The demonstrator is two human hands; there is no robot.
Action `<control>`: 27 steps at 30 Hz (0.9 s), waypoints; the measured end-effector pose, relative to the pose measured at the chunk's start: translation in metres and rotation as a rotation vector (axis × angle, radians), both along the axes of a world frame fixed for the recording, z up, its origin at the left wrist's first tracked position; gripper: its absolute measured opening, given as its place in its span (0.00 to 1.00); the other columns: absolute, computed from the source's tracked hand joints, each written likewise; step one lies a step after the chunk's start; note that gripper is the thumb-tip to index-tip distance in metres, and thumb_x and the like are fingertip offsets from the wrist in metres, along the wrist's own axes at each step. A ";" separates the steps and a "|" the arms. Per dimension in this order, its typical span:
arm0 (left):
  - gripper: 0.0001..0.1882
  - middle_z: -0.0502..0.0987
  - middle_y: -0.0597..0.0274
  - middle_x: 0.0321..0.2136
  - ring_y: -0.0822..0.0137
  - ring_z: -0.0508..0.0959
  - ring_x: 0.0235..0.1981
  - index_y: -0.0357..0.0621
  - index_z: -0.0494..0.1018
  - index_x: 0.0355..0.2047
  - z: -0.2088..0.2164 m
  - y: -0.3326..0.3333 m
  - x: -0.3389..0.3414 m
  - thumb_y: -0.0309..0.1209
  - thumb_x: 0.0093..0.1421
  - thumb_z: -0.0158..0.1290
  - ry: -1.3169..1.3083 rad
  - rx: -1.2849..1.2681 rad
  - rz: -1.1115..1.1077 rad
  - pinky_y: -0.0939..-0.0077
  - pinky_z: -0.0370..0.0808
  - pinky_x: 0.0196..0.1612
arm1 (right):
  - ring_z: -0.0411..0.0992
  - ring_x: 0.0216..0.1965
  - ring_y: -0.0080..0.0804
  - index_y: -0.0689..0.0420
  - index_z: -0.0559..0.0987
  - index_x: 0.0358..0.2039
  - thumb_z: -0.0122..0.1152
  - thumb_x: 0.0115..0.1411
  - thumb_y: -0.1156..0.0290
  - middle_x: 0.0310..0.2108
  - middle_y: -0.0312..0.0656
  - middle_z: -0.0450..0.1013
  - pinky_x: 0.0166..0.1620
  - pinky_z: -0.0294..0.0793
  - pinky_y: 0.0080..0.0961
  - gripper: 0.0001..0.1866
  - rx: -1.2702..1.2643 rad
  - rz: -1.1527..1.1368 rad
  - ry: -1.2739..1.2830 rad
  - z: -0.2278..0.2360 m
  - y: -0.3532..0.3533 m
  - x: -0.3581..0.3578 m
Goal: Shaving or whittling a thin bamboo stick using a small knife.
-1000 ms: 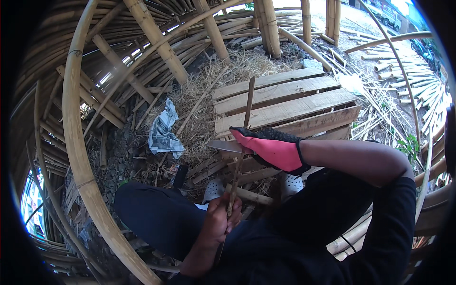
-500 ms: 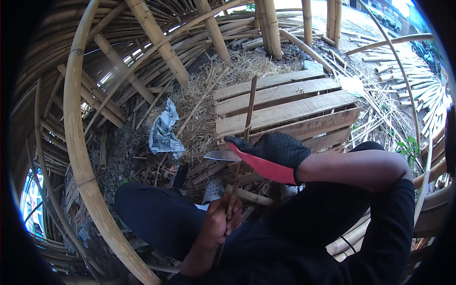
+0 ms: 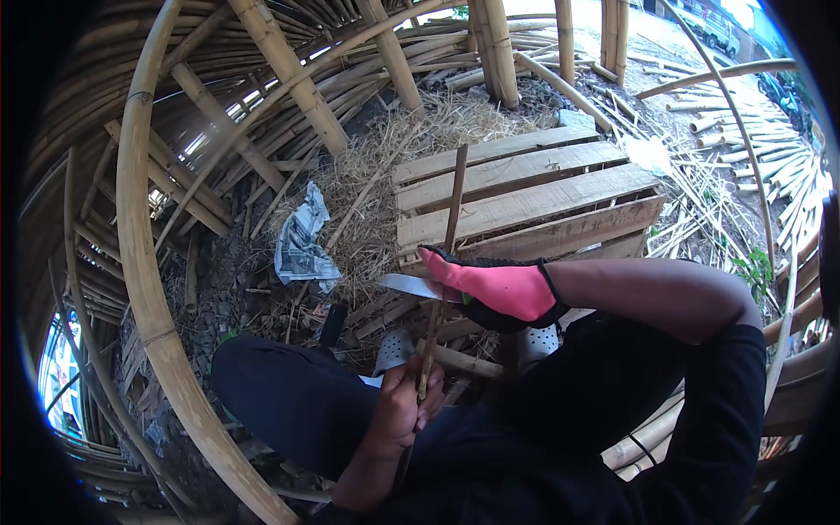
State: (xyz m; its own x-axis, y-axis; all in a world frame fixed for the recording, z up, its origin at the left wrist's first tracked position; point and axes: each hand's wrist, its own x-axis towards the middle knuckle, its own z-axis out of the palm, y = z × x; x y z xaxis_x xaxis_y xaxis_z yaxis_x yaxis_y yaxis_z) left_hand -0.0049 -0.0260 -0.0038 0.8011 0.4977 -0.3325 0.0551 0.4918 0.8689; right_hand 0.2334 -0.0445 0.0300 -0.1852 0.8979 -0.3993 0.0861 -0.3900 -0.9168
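The bare left hand (image 3: 404, 411) is closed around the lower part of a thin brown bamboo stick (image 3: 444, 254), which rises from the person's lap, tilted slightly to the right, up over the edge of a weathered wooden slat pallet (image 3: 525, 197). The right hand (image 3: 500, 289) — in a pink glove with black trim — grips the handle of a knife with a broad grey metal blade (image 3: 407, 284); the blade points left and lies across the stick just above the left hand, its edge against the stick as far as can be told. The person sits with dark-trousered knees (image 3: 289, 394) drawn up. Just beyond the knife lies a heap of dry straw (image 3: 376, 201), with a crumpled sheet of newspaper (image 3: 302, 241) at its left edge. A thick curved bamboo pole (image 3: 144, 262) arcs down the left side, with a lattice of split bamboo strips (image 3: 262, 79) behind it.
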 end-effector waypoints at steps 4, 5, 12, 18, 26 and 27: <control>0.20 0.56 0.71 0.08 0.77 0.54 0.05 0.46 0.63 0.26 0.003 0.002 0.002 0.42 0.72 0.32 -0.028 -0.051 0.010 0.82 0.50 0.11 | 0.62 0.19 0.27 0.54 0.72 0.48 0.32 0.64 0.32 0.20 0.34 0.62 0.26 0.66 0.26 0.37 0.653 -0.053 -0.318 0.000 -0.011 -0.001; 0.20 0.56 0.71 0.08 0.77 0.54 0.05 0.46 0.64 0.26 0.003 0.001 0.002 0.42 0.72 0.32 -0.011 -0.031 0.030 0.82 0.50 0.11 | 0.67 0.19 0.33 0.52 0.69 0.54 0.35 0.66 0.38 0.19 0.39 0.66 0.26 0.69 0.31 0.32 0.675 -0.037 -0.746 0.005 -0.016 0.001; 0.23 0.56 0.71 0.08 0.78 0.55 0.06 0.44 0.64 0.27 -0.002 -0.004 0.004 0.46 0.72 0.31 0.033 0.065 0.030 0.83 0.51 0.11 | 0.76 0.24 0.49 0.45 0.58 0.67 0.43 0.67 0.58 0.22 0.51 0.74 0.26 0.74 0.43 0.28 0.441 0.010 -1.285 0.040 -0.028 -0.019; 0.23 0.57 0.71 0.08 0.78 0.55 0.06 0.43 0.64 0.28 -0.003 -0.005 0.005 0.45 0.72 0.31 0.069 0.114 0.046 0.83 0.52 0.11 | 0.76 0.26 0.51 0.54 0.47 0.69 0.39 0.67 0.64 0.23 0.53 0.73 0.32 0.74 0.41 0.31 0.473 -0.020 -1.023 0.016 -0.022 -0.011; 0.23 0.56 0.71 0.08 0.78 0.55 0.06 0.44 0.64 0.28 -0.007 -0.003 0.004 0.44 0.73 0.30 0.065 0.106 0.027 0.82 0.51 0.11 | 0.73 0.33 0.33 0.62 0.67 0.48 0.36 0.70 0.55 0.30 0.41 0.74 0.43 0.70 0.32 0.22 0.160 -0.149 -0.390 0.026 -0.019 -0.020; 0.23 0.56 0.71 0.08 0.78 0.55 0.06 0.44 0.64 0.28 -0.006 -0.003 0.004 0.44 0.73 0.30 0.064 0.106 0.025 0.82 0.51 0.11 | 0.71 0.32 0.27 0.60 0.71 0.41 0.36 0.70 0.53 0.28 0.36 0.73 0.41 0.70 0.28 0.22 -0.021 -0.219 -0.186 0.035 -0.019 -0.021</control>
State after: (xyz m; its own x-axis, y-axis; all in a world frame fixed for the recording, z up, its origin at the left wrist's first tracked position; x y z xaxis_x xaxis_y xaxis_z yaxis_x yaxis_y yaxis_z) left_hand -0.0012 -0.0292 -0.0098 0.7665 0.5525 -0.3274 0.1010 0.3997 0.9111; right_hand 0.2123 -0.0637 0.0646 0.0898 0.8995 -0.4276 0.1634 -0.4368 -0.8846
